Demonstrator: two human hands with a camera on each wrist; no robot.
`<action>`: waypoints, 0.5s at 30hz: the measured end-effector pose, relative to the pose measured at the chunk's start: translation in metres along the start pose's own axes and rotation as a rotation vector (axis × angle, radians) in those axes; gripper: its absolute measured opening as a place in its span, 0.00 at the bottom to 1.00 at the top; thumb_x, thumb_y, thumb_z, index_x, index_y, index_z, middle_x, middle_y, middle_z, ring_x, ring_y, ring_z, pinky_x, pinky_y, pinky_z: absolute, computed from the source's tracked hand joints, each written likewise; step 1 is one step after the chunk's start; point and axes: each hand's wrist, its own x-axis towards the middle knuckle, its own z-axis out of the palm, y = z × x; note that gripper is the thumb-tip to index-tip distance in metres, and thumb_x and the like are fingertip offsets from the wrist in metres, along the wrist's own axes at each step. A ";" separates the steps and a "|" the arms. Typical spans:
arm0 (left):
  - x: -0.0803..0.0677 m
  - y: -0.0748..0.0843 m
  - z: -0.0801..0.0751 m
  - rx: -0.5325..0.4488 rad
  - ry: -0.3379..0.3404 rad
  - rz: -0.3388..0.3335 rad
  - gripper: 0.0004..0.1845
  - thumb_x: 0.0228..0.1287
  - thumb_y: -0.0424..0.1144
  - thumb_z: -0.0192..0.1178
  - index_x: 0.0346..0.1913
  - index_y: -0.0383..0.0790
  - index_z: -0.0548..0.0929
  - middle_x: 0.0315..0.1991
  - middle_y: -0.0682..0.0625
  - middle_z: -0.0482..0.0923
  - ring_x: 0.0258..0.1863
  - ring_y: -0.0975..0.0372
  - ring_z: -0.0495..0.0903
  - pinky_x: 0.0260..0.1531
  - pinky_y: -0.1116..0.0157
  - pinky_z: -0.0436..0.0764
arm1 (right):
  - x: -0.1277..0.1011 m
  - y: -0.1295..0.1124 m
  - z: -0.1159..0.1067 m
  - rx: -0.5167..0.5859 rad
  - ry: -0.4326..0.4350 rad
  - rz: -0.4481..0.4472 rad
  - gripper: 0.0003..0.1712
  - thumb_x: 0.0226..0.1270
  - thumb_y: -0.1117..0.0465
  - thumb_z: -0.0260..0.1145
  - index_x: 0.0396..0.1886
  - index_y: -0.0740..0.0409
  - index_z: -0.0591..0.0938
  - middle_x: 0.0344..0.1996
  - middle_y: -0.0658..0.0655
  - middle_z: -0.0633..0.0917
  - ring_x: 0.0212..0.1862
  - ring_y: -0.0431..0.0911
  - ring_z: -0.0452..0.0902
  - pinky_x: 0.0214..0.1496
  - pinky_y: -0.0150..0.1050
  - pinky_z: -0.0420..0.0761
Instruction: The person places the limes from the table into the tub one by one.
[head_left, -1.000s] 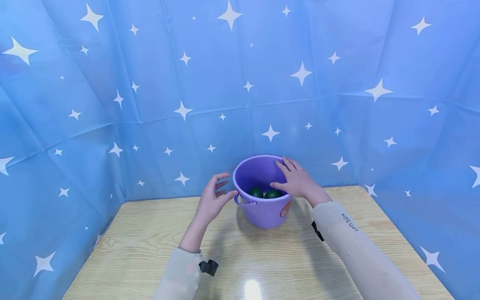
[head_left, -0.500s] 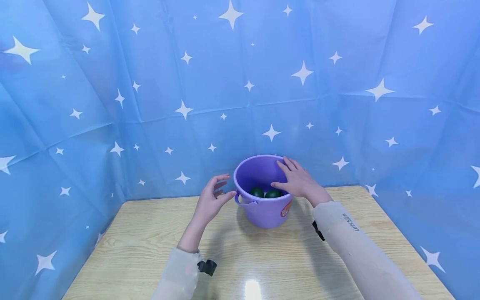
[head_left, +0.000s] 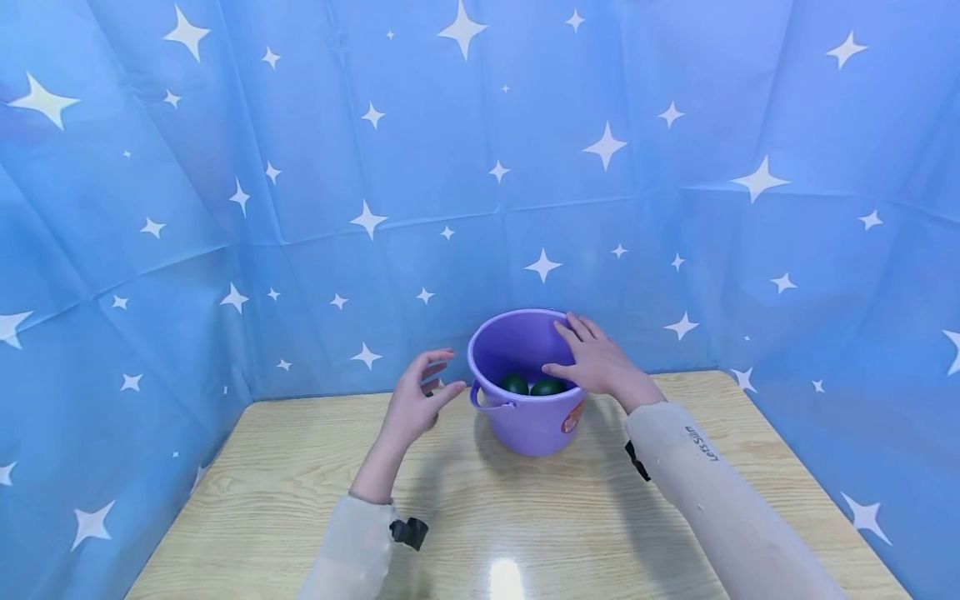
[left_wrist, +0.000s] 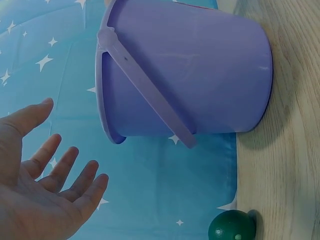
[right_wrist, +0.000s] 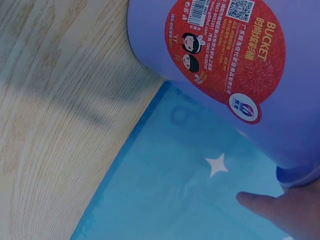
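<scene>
A purple bucket [head_left: 528, 425] stands upright on the table, with its handle [left_wrist: 150, 90] hanging down on the left side. Inside lie two dark green, rounded objects, perhaps avocados [head_left: 547, 387]. A third dark green rounded object [left_wrist: 231, 226], with a pale spot, sits on the table to the bucket's left; my left hand mostly hides it in the head view. My left hand [head_left: 411, 404] is in the air left of the bucket, fingers relaxed and apart from it, holding nothing. My right hand [head_left: 600, 362] rests over the bucket's right rim with spread fingers, one finger showing outside.
The wooden table [head_left: 285, 492] reaches back to a blue star-patterned cloth [head_left: 420, 133], which hangs behind and along both sides. A red round label [right_wrist: 230, 55] is stuck on the bucket's right side. Black straps [head_left: 408, 532] are at the wrists.
My left hand has drawn slightly left and down, away from the bucket's rim, and a bit of the green object shows behind it. My right hand and the bucket have stayed put.
</scene>
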 end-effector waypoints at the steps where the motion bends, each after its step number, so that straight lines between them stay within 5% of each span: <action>1: 0.000 0.000 0.000 -0.001 0.000 0.000 0.25 0.65 0.39 0.67 0.63 0.40 0.75 0.69 0.42 0.71 0.71 0.44 0.69 0.70 0.43 0.69 | 0.000 0.000 0.000 0.000 -0.001 0.001 0.49 0.71 0.39 0.58 0.80 0.58 0.52 0.80 0.67 0.46 0.80 0.67 0.38 0.76 0.72 0.47; 15: -0.002 -0.003 -0.005 0.016 0.011 -0.010 0.25 0.64 0.37 0.67 0.63 0.37 0.75 0.69 0.40 0.71 0.70 0.42 0.70 0.70 0.44 0.70 | 0.000 0.000 0.000 -0.007 -0.002 -0.001 0.50 0.71 0.37 0.58 0.80 0.58 0.52 0.80 0.67 0.46 0.80 0.67 0.39 0.76 0.72 0.48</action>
